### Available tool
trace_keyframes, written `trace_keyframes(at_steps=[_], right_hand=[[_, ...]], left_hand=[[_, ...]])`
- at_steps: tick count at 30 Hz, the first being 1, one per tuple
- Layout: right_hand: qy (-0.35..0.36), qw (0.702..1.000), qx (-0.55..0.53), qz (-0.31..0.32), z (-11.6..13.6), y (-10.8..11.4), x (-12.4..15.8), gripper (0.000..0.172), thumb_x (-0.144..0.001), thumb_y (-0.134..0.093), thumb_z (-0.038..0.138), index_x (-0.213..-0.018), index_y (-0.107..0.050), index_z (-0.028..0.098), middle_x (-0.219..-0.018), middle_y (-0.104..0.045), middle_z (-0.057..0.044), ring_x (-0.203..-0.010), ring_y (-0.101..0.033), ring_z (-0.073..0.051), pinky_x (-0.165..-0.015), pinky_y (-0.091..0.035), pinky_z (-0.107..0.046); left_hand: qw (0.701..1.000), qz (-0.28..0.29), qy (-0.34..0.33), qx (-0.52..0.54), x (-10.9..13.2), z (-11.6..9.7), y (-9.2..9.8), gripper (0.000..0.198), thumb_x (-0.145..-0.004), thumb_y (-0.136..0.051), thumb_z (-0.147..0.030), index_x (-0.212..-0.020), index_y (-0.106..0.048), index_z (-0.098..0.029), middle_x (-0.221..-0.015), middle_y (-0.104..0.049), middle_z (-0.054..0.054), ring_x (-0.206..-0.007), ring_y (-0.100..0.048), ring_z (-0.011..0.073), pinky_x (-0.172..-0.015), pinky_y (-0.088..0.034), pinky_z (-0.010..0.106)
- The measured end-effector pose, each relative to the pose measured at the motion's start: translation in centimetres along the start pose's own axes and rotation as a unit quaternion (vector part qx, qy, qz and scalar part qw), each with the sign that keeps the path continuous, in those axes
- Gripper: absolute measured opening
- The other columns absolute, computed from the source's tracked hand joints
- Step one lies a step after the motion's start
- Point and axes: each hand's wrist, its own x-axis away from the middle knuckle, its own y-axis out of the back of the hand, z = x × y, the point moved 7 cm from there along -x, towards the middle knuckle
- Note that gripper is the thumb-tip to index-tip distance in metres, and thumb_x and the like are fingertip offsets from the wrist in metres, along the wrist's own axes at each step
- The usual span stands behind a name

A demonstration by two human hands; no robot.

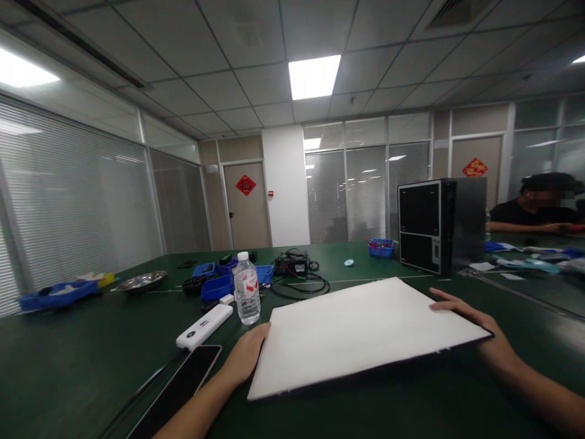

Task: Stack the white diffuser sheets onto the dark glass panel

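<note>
A flat white board (365, 335) with a dark edge is held by both hands over the green table, its right side tilted up. My left hand (249, 353) grips its left edge, the fingertips hidden behind or under it. On the right, my right hand (479, 326) holds the other edge, with thumb and fingers around the board's side. Close to my left hand stand a clear water bottle (247, 289) with a white cap, a white power bank (205, 325) and a dark phone (180, 390).
A black computer tower (441, 225) stands at the right on the table (114, 353). Blue bins (217, 286), a black adapter with cables (292, 266) and a metal dish (142, 281) lie farther back. Another person (543, 207) sits at the far right.
</note>
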Motion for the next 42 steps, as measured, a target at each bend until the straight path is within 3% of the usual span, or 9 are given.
trace_keyframes(at_steps=[3,7,13,22,26,28,32,35,42], right_hand=[[-0.069,0.995,-0.072,0.017,-1.8,0.0,-0.2,0.031,-0.082,-0.061,0.048,-0.101,-0.079,0.031,-0.151,-0.051,-0.008,-0.132,-0.052,-0.041,-0.104,-0.045,-0.054],[-0.093,0.992,-0.083,0.027,-3.0,0.0,-0.3,0.029,-0.081,-0.064,0.046,-0.097,-0.080,0.028,-0.147,-0.055,-0.011,-0.131,-0.053,-0.042,-0.106,-0.043,-0.056],[-0.075,0.995,-0.069,0.021,-2.6,0.2,-0.5,0.029,-0.081,-0.064,0.044,-0.098,-0.078,0.025,-0.143,-0.059,-0.013,-0.125,-0.058,-0.040,-0.102,-0.047,-0.054],[0.124,0.985,0.029,-0.114,4.4,3.8,1.1,0.037,-0.075,-0.068,0.026,-0.112,-0.068,0.027,-0.134,-0.063,-0.006,-0.130,-0.054,-0.030,-0.120,-0.033,-0.053],[0.356,0.918,0.172,0.028,9.4,0.1,3.8,0.050,-0.078,-0.075,0.027,-0.128,-0.065,0.030,-0.126,-0.068,-0.007,-0.119,-0.062,-0.028,-0.107,-0.049,-0.049],[0.414,0.879,0.219,0.095,10.6,-2.2,5.4,0.059,-0.083,-0.073,0.031,-0.140,-0.056,0.030,-0.127,-0.068,-0.009,-0.116,-0.064,-0.026,-0.098,-0.055,-0.043],[0.474,0.831,0.236,0.169,11.9,-5.3,7.6,0.046,-0.088,-0.070,0.034,-0.132,-0.061,0.026,-0.114,-0.072,-0.009,-0.107,-0.067,-0.023,-0.089,-0.058,-0.036],[0.499,0.810,0.261,0.167,12.3,-6.0,8.2,0.040,-0.090,-0.065,0.027,-0.130,-0.063,0.026,-0.110,-0.073,-0.007,-0.103,-0.069,-0.022,-0.086,-0.059,-0.035],[0.440,0.872,0.212,0.035,10.7,-4.4,6.6,0.029,-0.086,-0.067,0.019,-0.112,-0.070,0.032,-0.101,-0.075,-0.005,-0.092,-0.072,-0.021,-0.077,-0.062,-0.032]], left_hand=[[1.000,-0.004,-0.003,0.028,-0.3,0.2,0.4,0.052,-0.096,-0.039,-0.038,-0.136,-0.063,-0.016,-0.141,-0.065,0.008,-0.133,-0.059,0.0256,-0.117,-0.041,0.045],[0.997,-0.017,-0.053,0.047,0.6,-0.6,0.8,0.063,-0.080,-0.065,-0.035,-0.140,-0.060,-0.016,-0.149,-0.058,0.011,-0.140,-0.051,0.0314,-0.120,-0.035,0.048],[0.991,-0.050,-0.121,0.024,1.1,-2.2,0.9,0.045,-0.082,-0.063,-0.034,-0.124,-0.073,-0.023,-0.140,-0.066,0.008,-0.134,-0.058,0.0311,-0.120,-0.037,0.048],[0.987,-0.061,-0.120,-0.082,1.2,-3.2,1.2,0.044,-0.088,-0.056,-0.033,-0.130,-0.070,-0.027,-0.137,-0.068,0.003,-0.129,-0.063,0.0277,-0.116,-0.044,0.044],[0.965,-0.027,-0.202,-0.164,2.2,-5.2,-0.4,0.046,-0.087,-0.055,-0.023,-0.131,-0.069,-0.027,-0.136,-0.068,0.003,-0.129,-0.063,0.0249,-0.117,-0.044,0.042],[0.947,-0.004,-0.248,-0.204,2.7,-6.2,-1.5,0.048,-0.088,-0.052,-0.018,-0.132,-0.068,-0.026,-0.137,-0.068,0.005,-0.129,-0.063,0.0247,-0.117,-0.044,0.044],[0.920,0.011,-0.296,-0.255,3.3,-7.4,-2.8,0.048,-0.090,-0.048,-0.013,-0.135,-0.065,-0.019,-0.138,-0.067,0.013,-0.128,-0.063,0.0266,-0.115,-0.046,0.045],[0.914,0.007,-0.310,-0.262,3.5,-7.6,-2.7,0.049,-0.091,-0.047,-0.010,-0.135,-0.064,-0.020,-0.137,-0.067,0.013,-0.127,-0.064,0.0271,-0.114,-0.048,0.046],[0.907,-0.005,-0.335,-0.254,4.4,-8.0,-2.0,0.052,-0.095,-0.049,-0.015,-0.145,-0.054,-0.028,-0.135,-0.070,0.007,-0.119,-0.070,0.0241,-0.108,-0.053,0.041]])
